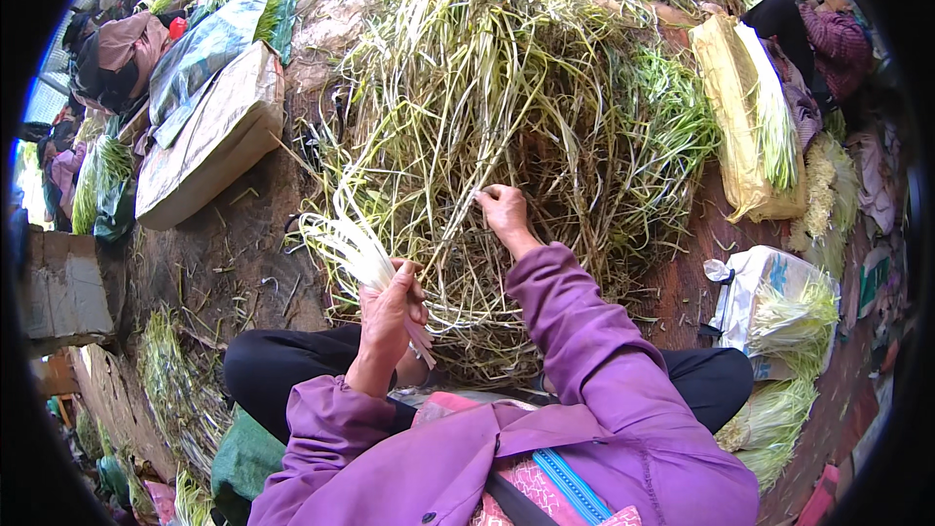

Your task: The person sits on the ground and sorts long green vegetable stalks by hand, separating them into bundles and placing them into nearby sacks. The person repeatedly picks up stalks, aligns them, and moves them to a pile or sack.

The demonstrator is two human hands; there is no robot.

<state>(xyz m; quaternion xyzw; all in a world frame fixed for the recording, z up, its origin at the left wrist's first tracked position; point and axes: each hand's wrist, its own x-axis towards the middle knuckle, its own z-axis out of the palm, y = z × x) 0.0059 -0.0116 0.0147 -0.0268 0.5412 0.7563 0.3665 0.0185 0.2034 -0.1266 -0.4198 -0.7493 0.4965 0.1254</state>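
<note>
My left hand (391,314) is closed around a bunch of pale, whitish plant stems (358,252), whose looped ends fan out up and to the left while the cut-looking ends poke out below the fist. To its right, my right hand (505,210) has thumb and fingertips together at a few thin stalks (459,218) in the pile. A large tangled heap of long green and yellowish stalks (577,109) lies before me, with greener leaves on its right side. Whether the pinched stalks are loose from the heap cannot be told.
A wrapped block (212,139) lies upper left, near blue-green sheeting (204,33). On the right are a yellow wrapped bale (738,117) with a pale green bunch on it and a white sack (760,292) bearing more stems. Other people sit at the upper left and upper right (833,51).
</note>
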